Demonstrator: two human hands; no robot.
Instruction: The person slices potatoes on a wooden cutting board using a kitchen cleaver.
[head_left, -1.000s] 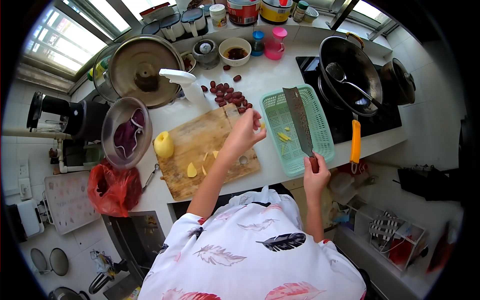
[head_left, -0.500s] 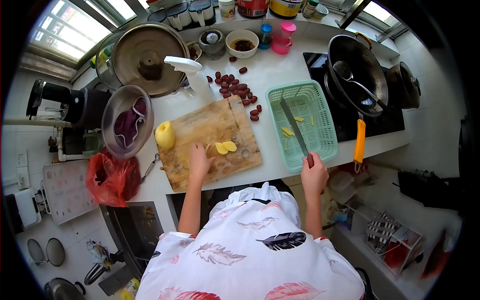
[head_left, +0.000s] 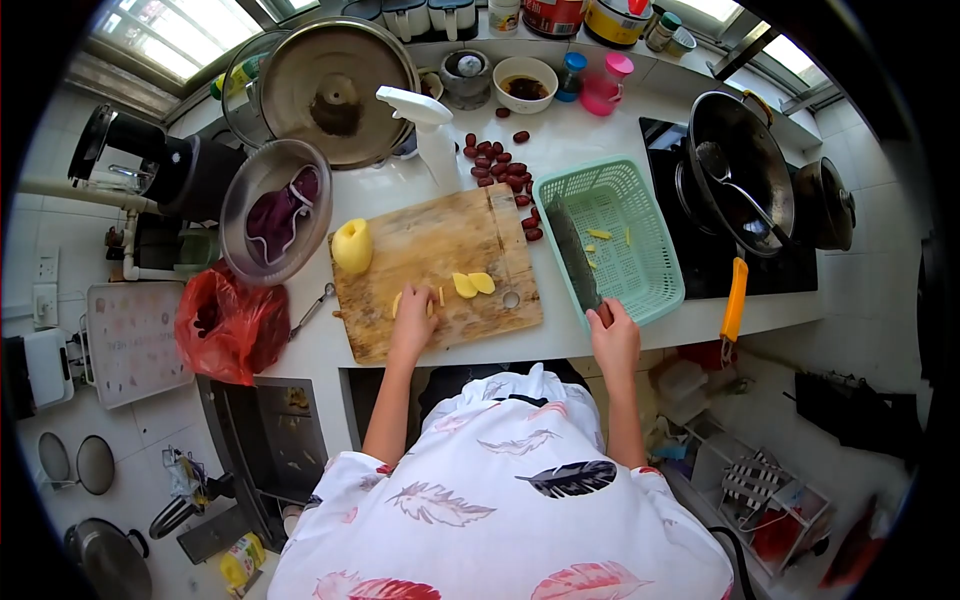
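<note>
A broad, dark-bladed knife [head_left: 571, 248], held by its brown handle, slants over the left side of a mint-green basket [head_left: 645, 275] containing a few yellow strips [head_left: 600, 234]. On a worn wooden cutting board [head_left: 430, 235], a peeled yellow round [head_left: 352, 246] sits at the far left corner; right of centre lie two yellow slices [head_left: 464, 286], a thin sliver [head_left: 441, 296] near them.

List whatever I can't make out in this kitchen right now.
All in the head view:
- What the left hand has under its fingers: the hand covers it.
- Most of the handle of the knife: the right hand wraps it.
- What the red bag contains: crumpled plastic hides it.
- The top of the red tin: cut off by the upper edge.
</note>
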